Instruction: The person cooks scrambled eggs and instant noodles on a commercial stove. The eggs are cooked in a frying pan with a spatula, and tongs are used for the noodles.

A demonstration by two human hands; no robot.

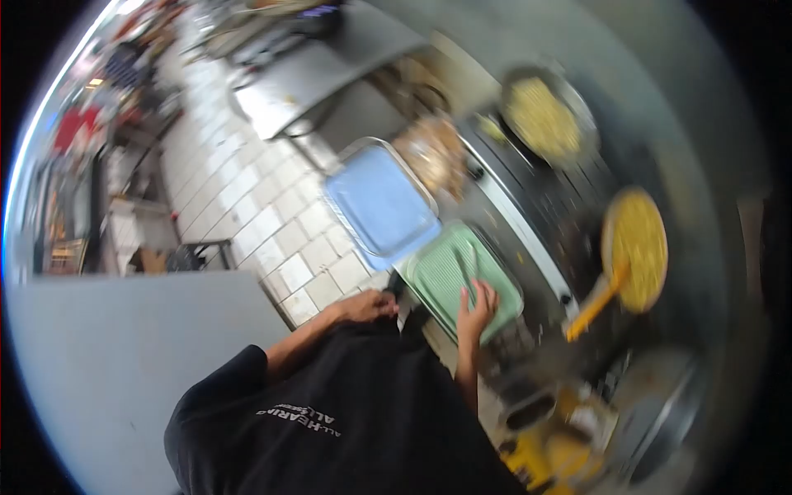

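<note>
My right hand is over the near part of a green ribbed tray. Its thumb and fingers close around the near end of a slim grey utensil, whose kind is blurred. In front of my waist, my left hand is curled closed beside a small dark object; what it holds, if anything, is hidden. A blue tray sits just beyond the green one.
To the right, a stove bears a pan of pale yellow food and another yellow-filled pan with an orange-handled utensil. A bagged brown item lies behind the trays. A grey surface stands left, above tiled floor.
</note>
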